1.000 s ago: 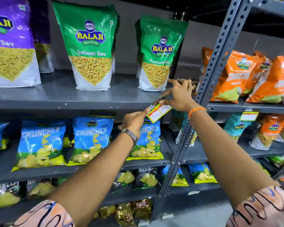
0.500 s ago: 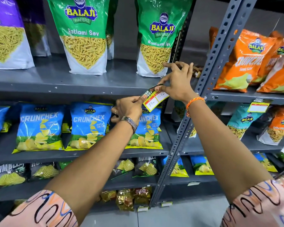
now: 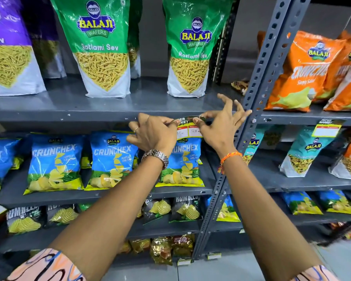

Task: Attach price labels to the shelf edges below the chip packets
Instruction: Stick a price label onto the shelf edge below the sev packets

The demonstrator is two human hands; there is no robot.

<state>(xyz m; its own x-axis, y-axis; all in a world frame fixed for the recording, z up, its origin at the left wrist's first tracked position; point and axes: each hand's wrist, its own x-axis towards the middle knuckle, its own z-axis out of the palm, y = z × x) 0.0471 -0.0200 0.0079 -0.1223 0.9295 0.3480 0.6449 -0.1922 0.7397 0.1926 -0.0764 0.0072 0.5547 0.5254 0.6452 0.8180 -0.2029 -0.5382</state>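
Observation:
A price label point(image 3: 188, 128), black on top with yellow and white price fields, lies level against the front edge of the grey upper shelf point(image 3: 79, 115). It hangs under the right green Ratlami Sev bag point(image 3: 190, 51) and above a blue Crunchex packet point(image 3: 182, 163). My left hand point(image 3: 153, 134) pinches the label's left end. My right hand point(image 3: 221, 126) presses thumb and forefinger on its top right corner, other fingers spread.
A slotted grey upright post point(image 3: 259, 78) stands just right of my right hand. Another label point(image 3: 325, 128) hangs on the neighbouring shelf under orange packets point(image 3: 306, 72). More green and purple bags stand on the upper shelf; chip packets fill the lower shelves.
The label was tilted and held off the shelf; it now sits level against the shelf edge. Both hands came closer together, and the view dropped and moved nearer.

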